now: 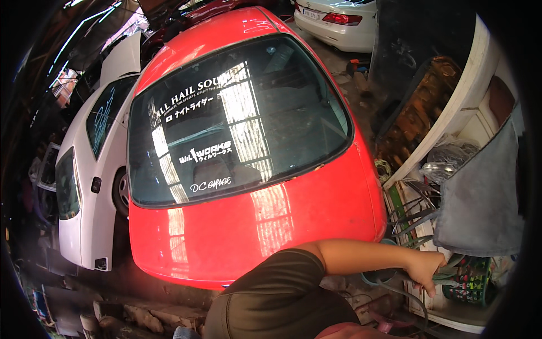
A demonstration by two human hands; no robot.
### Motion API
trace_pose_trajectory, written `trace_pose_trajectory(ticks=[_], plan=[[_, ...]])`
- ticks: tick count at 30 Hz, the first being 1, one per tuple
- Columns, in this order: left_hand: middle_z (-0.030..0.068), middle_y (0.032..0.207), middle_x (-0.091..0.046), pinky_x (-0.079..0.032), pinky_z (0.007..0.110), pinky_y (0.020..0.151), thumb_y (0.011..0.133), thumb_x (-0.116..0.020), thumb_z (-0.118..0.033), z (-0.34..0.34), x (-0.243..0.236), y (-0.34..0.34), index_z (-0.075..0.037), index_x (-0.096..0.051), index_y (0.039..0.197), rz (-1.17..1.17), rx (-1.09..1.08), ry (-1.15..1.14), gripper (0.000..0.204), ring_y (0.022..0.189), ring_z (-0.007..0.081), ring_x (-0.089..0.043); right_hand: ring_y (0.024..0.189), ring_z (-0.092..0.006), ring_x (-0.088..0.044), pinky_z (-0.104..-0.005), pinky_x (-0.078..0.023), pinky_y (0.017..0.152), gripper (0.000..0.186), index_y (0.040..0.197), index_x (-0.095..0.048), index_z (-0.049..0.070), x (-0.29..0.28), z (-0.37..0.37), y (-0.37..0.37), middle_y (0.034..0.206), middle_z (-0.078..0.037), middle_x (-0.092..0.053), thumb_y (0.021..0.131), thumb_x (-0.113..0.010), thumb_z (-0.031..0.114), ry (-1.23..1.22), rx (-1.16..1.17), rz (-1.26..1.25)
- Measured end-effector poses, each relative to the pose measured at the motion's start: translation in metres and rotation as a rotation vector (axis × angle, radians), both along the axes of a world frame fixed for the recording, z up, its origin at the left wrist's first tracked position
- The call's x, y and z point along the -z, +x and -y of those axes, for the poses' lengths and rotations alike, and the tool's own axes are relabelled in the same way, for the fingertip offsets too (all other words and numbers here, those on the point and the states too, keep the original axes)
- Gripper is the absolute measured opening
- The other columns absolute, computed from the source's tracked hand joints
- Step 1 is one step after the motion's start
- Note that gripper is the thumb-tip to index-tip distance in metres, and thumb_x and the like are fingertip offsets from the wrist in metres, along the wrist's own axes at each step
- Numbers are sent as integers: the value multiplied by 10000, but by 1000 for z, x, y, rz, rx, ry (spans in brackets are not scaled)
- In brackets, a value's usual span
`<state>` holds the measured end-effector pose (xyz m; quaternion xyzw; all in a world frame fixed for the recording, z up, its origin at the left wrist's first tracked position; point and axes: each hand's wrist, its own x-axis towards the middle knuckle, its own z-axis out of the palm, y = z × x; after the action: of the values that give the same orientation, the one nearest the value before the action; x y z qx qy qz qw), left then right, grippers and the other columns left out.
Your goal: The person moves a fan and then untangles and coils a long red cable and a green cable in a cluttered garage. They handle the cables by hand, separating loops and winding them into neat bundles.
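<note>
My right hand (426, 271) reaches out to the right at the end of a bare forearm, below a dark sleeve (282, 282). Its fingers curl around a bundle of green and grey cables (455, 277) that run out of a white shelf unit (451, 121). One finger points downward. The cables spread upward as several thin grey strands (420, 212). My left hand is not in the picture.
A red car's boot lid (254, 226) and rear window fill the middle, close to my arm. A white car (84, 186) stands to its left, another (333, 22) at the top. A grey cloth (480, 198) hangs over the shelf; a patterned basket (473, 287) sits below it. Rubble (141, 316) lies lower left.
</note>
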<state>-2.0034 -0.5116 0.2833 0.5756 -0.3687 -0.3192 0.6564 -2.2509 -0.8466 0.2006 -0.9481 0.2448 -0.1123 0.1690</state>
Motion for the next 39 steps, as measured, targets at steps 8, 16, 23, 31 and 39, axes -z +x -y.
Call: trace_pose_trajectory(ticks=[8,16,23,31,39], plan=[[79,744,-672,-517,312,467,807,-819,-48,52,54,-54,32,-542,1001,-162,22,-222,348,570,169,-685,719,-130,-578,-294,-478,629,302,1269,-643,-17,-48,-83,97,873,-30,-673,1036,-639,174,432,242,594],[70,966,-679,-540,306,722,820,-790,-51,73,69,-71,16,-581,1200,-193,-247,-427,439,859,160,-659,1247,-242,-600,-366,-487,1048,466,1458,-517,-40,-74,-153,134,1432,-159,-581,1083,-533,236,1132,-106,644],[94,874,-687,-555,338,766,779,-750,-49,54,29,-41,16,-614,1020,-472,-328,-308,285,819,198,-683,1388,-288,-460,-413,-368,1145,624,1591,-330,41,-16,-162,106,1576,-185,-389,1121,-377,450,941,-183,604],[94,878,-635,-510,317,542,838,-801,-34,88,40,-28,13,-482,1196,-590,-384,-385,482,620,166,-628,1080,-200,-544,-342,-472,909,639,1554,-314,-51,46,-177,69,1311,-162,-560,1105,-510,359,793,-110,325],[56,879,-619,-530,316,578,890,-746,-24,109,48,-52,-35,-483,1118,-719,-225,-508,348,664,150,-640,1330,-327,-507,-414,-457,1070,609,1514,-343,-73,61,-147,56,1465,-253,-474,1102,-505,346,396,-88,599]])
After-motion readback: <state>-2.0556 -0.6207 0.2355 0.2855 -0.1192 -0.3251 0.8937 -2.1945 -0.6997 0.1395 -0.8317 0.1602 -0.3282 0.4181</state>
